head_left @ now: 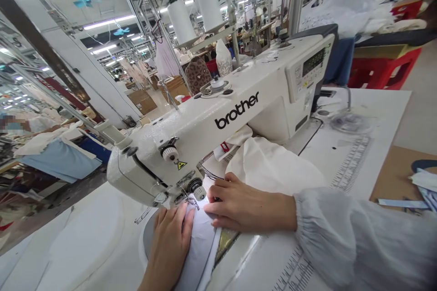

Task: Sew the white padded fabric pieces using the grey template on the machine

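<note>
A white sewing machine (191, 113) stands across the table, its lit needle area just ahead of both hands. Pale fabric (201, 241) runs under the presser foot (194, 201) and toward me. My left hand (172, 236) lies flat on this fabric to the left of the foot, fingers stretched out. On the right side of the foot, my right hand (239, 204) rests with bent fingers, thumb and fingertips at the fabric; whether it pinches the cloth I cannot make out. A bunched heap of white fabric (269, 163) lies under the machine arm, behind the right hand.
A control panel (309, 70) sits on the machine's right end. Two white thread cones (182, 20) stand behind it. Ruler markings (351, 163) and a clear bobbin-like disc (351, 122) are on the table's right. Red stools (385, 70) stand beyond, and light blue cloth (63, 157) hangs at left.
</note>
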`<state>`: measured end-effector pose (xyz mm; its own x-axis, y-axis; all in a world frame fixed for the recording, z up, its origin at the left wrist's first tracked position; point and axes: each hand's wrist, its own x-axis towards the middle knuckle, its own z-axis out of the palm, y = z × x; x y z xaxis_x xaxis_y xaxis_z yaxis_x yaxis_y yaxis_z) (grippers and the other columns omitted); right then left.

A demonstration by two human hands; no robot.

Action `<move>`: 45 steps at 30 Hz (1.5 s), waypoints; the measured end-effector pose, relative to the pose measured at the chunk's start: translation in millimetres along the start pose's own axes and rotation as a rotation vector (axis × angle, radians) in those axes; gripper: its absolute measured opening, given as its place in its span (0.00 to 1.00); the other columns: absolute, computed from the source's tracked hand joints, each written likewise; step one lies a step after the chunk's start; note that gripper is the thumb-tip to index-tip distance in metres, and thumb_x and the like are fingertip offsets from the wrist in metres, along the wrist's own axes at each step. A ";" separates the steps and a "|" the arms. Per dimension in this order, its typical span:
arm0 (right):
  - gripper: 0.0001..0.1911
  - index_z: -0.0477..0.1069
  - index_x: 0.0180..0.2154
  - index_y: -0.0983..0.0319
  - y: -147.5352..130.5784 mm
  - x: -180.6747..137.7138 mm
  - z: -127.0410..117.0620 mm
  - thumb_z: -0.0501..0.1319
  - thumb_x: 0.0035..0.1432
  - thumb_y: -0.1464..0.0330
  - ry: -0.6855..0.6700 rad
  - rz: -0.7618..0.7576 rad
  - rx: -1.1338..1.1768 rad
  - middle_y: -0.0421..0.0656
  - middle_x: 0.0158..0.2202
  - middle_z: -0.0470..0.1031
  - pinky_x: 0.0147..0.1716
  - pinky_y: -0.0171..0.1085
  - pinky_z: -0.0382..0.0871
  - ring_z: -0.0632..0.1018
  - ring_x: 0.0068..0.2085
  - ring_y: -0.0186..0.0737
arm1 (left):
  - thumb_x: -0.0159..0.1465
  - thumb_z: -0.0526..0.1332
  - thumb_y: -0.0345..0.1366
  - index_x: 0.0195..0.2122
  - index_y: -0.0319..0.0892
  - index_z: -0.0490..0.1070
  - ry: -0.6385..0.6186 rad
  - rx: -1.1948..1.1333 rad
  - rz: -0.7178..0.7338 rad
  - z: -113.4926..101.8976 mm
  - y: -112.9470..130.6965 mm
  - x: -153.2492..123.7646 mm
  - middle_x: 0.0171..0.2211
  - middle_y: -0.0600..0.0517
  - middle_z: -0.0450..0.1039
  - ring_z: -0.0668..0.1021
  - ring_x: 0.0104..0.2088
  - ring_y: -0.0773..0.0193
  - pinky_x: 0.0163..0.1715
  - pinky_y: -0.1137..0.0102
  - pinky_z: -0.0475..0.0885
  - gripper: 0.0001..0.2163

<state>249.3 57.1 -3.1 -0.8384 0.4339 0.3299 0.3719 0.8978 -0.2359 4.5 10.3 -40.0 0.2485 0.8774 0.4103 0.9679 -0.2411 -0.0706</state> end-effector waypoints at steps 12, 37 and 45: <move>0.10 0.70 0.38 0.62 -3.1 1.2 2.3 0.60 0.67 0.62 -0.028 -0.001 0.012 0.42 0.43 0.70 0.43 0.41 0.54 0.67 0.44 0.41 | 0.69 0.44 0.45 0.47 0.37 0.75 -0.017 -0.007 -0.107 -0.5 14.9 -6.2 0.47 0.40 0.79 0.79 0.48 0.50 0.51 0.51 0.72 0.23; 0.12 0.71 0.39 0.62 -12.4 4.7 5.2 0.60 0.66 0.59 -0.037 0.031 -0.051 0.43 0.42 0.70 0.42 0.43 0.56 0.67 0.44 0.42 | 0.69 0.48 0.47 0.41 0.43 0.76 -0.162 -0.203 0.002 -11.0 -14.2 12.3 0.31 0.50 0.81 0.80 0.34 0.57 0.40 0.60 0.74 0.19; 0.11 0.73 0.36 0.61 -3.6 8.6 -4.8 0.60 0.67 0.61 -0.086 -0.004 0.047 0.43 0.42 0.69 0.45 0.43 0.55 0.67 0.46 0.42 | 0.69 0.47 0.46 0.49 0.37 0.75 -0.110 -0.104 -0.133 -8.1 2.2 1.4 0.43 0.41 0.80 0.78 0.46 0.46 0.49 0.46 0.69 0.22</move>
<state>242.6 58.0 5.0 -0.8715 0.4207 0.2519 0.3512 0.8941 -0.2781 6.6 7.6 -32.2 0.1270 0.9431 0.3072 0.9848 -0.1569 0.0745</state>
